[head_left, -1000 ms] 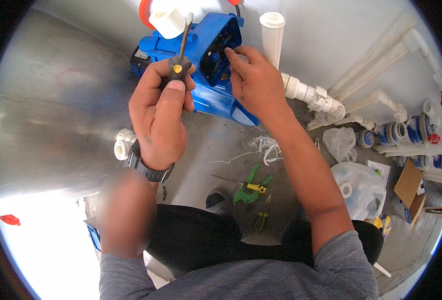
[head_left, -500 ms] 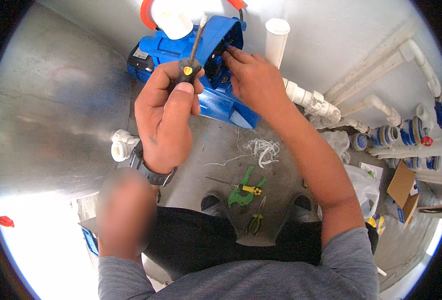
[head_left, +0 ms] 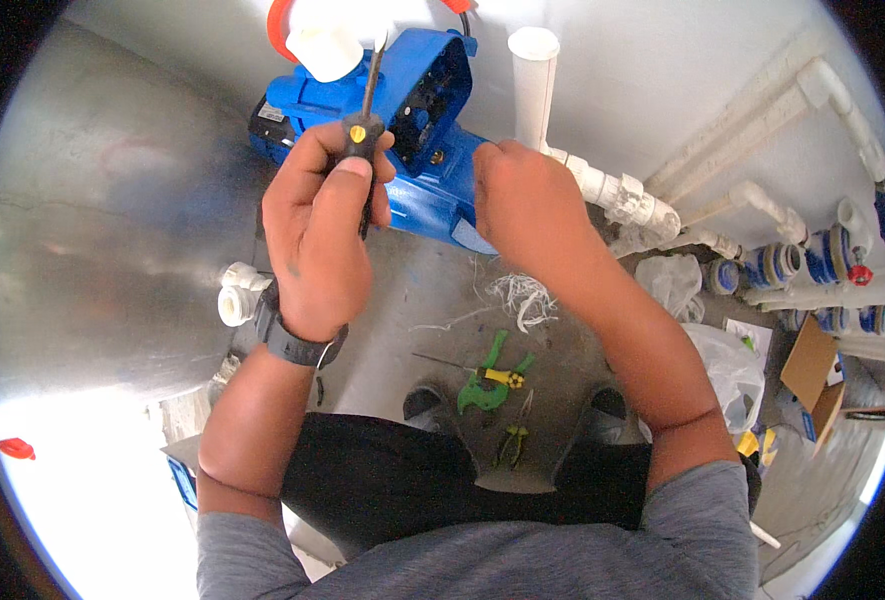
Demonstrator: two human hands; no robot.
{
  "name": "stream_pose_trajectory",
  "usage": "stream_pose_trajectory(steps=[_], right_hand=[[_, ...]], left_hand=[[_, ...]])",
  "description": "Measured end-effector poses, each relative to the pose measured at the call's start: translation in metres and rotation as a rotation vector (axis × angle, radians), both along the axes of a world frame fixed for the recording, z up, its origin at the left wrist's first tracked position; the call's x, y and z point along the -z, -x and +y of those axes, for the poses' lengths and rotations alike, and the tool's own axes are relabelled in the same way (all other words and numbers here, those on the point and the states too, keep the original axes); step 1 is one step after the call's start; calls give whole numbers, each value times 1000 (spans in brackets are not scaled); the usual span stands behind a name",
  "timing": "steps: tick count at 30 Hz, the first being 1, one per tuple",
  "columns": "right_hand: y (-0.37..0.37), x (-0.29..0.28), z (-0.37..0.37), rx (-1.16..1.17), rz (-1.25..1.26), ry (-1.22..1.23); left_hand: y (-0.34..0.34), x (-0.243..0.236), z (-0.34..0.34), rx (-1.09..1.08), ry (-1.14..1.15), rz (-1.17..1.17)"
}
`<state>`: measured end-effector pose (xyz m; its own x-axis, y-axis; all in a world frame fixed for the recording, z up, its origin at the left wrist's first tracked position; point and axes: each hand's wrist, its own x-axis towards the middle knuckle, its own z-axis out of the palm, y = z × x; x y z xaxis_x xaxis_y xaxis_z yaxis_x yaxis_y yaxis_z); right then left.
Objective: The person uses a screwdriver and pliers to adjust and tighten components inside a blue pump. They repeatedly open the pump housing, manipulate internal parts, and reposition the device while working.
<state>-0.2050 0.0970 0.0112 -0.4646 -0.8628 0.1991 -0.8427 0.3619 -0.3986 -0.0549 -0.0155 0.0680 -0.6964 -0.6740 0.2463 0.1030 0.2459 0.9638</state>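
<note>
Blue machine (head_left: 399, 92), yellow-dotted black screwdriver handle (head_left: 361, 147), green cutter (head_left: 481, 397), white string (head_left: 524, 298), grey shirt (head_left: 472, 548), black trousers (head_left: 372, 465)

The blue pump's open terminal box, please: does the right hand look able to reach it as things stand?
Likely yes: the right hand is close to the terminal box and nothing covers its opening; the screwdriver is left of it.

Pump (head_left: 404, 98) left of upright pipe (head_left: 534, 95), string (head_left: 524, 300) on floor (head_left: 387, 310) before pump, pliers (head_left: 511, 446) between shoes (head_left: 607, 403), box (head_left: 810, 378) far right
</note>
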Motion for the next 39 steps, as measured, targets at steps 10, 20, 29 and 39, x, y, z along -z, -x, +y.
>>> stream_pose_trajectory(steps=[10, 20, 29, 39], right_hand=[[32, -25, 22, -88, -793, 358], [25, -21, 20, -139, -1418, 858], [30, -12, 21, -239, -1343, 841], [33, -5, 21, -278, -1465, 843]], left_hand=[[7, 2, 1, 91, 45, -251], [17, 1, 15, 215, 3, -291], [18, 0, 15, 248, -140, -324], [21, 1, 17, 289, -280, -364]])
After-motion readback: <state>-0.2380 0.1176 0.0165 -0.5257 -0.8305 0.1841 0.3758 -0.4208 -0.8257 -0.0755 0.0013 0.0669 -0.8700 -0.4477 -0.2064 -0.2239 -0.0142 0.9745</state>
